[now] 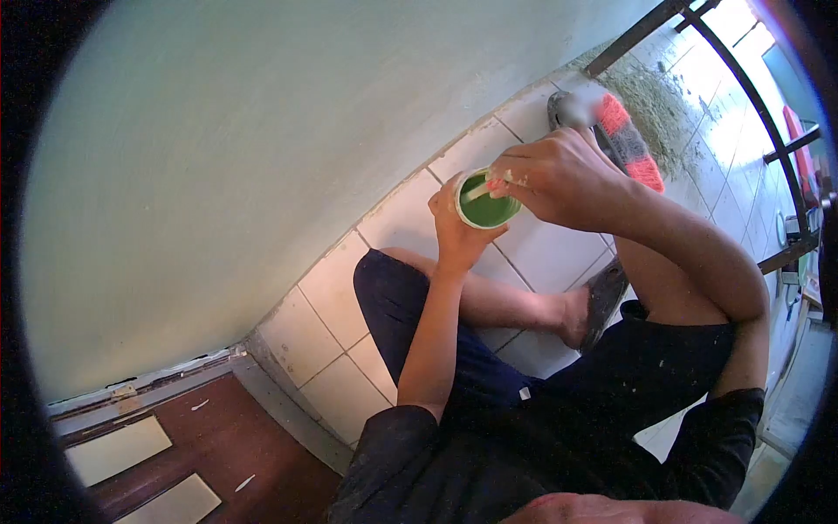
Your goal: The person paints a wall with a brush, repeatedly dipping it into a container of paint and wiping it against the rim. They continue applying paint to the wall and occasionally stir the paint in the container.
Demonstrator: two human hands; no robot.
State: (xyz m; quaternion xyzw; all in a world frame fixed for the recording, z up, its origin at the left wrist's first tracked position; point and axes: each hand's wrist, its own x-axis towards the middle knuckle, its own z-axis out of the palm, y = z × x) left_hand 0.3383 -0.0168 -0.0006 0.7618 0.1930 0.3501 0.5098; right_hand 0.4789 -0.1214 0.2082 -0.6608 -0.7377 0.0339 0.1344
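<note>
My left hand [458, 237] is wrapped round a white-rimmed cup [461, 210] and holds it tilted toward me, above the tiled floor. Green liquid, which looks like paint, lies inside the cup. At the cup's mouth, my right hand [552, 177] pinches a pale flat stick [476, 193], whose lower end dips into the green. The fingers hide the stick's upper part, so I cannot tell whether it belongs to a larger tool. Beyond the right hand lies a fuzzy coral-and-grey striped piece [630, 144], beside a dark sole-like shape.
A pale green wall [236, 175] rises at the left, above white floor tiles [336, 389]. Sandy debris [655, 109] is spread near a dark metal frame [729, 61]. A brown door [209, 437] stands at lower left. My bent legs surround the work area.
</note>
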